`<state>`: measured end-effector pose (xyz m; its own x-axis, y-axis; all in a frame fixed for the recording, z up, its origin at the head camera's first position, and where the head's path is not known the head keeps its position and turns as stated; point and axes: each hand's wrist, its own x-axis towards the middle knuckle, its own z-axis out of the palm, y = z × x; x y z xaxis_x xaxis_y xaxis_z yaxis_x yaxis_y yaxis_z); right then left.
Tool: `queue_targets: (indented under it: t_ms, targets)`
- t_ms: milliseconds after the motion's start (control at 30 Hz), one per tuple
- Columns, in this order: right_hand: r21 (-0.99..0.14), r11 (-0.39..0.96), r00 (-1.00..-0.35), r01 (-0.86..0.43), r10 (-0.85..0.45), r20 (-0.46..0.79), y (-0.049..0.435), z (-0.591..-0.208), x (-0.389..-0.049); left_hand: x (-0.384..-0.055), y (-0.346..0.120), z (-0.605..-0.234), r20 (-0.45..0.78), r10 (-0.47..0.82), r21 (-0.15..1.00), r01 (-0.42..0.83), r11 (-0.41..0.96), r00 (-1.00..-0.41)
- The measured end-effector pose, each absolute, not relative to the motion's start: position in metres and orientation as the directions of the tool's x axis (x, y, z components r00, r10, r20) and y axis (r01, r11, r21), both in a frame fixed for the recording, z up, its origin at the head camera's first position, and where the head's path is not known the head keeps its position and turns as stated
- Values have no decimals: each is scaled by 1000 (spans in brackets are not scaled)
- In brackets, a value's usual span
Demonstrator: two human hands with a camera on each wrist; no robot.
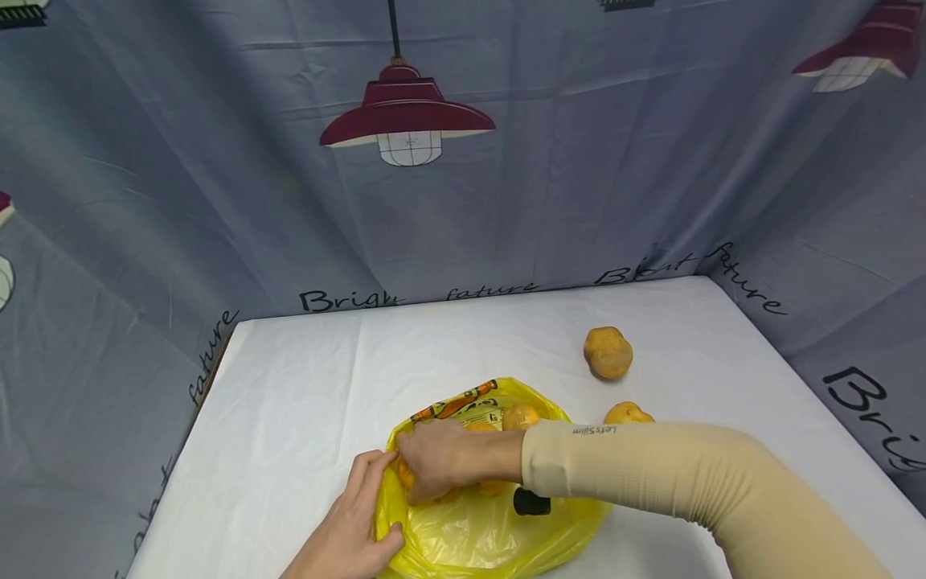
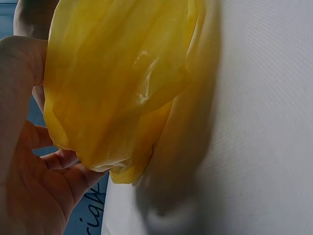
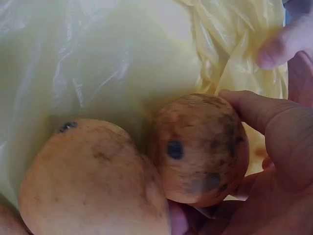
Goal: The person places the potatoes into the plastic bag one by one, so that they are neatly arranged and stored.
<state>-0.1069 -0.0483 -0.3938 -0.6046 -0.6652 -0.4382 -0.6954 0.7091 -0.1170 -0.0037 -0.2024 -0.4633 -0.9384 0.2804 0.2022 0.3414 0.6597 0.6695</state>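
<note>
An open yellow plastic bag (image 1: pixel 477 555) sits on the white table, with several potatoes (image 1: pixel 521 416) inside. My left hand (image 1: pixel 354 515) holds its left rim, thumb and fingers on the plastic; the left wrist view shows the bag's wall (image 2: pixel 117 88) up close. My right hand (image 1: pixel 443 460) is down inside the bag near its left side. In the right wrist view, its thumb and fingers grip a dark-spotted potato (image 3: pixel 198 152). Touching that one is a larger potato (image 3: pixel 93 181). The fingertips beneath the gripped potato are partly hidden.
One potato (image 1: pixel 608 353) lies on the table (image 1: pixel 297 386) behind and right of the bag. Another potato (image 1: pixel 628 413) is partly hidden by the beige right sleeve (image 1: pixel 651 462). Under that sleeve hangs a small black object (image 1: pixel 531 502). Grey printed curtains (image 1: pixel 564 201) surround the table.
</note>
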Motion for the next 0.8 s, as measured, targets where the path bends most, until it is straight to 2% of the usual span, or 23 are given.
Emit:
queue_targets:
  t_ms: [800]
  targets:
    - [-165,705,-580,-690,-675,-456,-47,-397,-111,-3,-203,-463,200,268,660,332,674,-943]
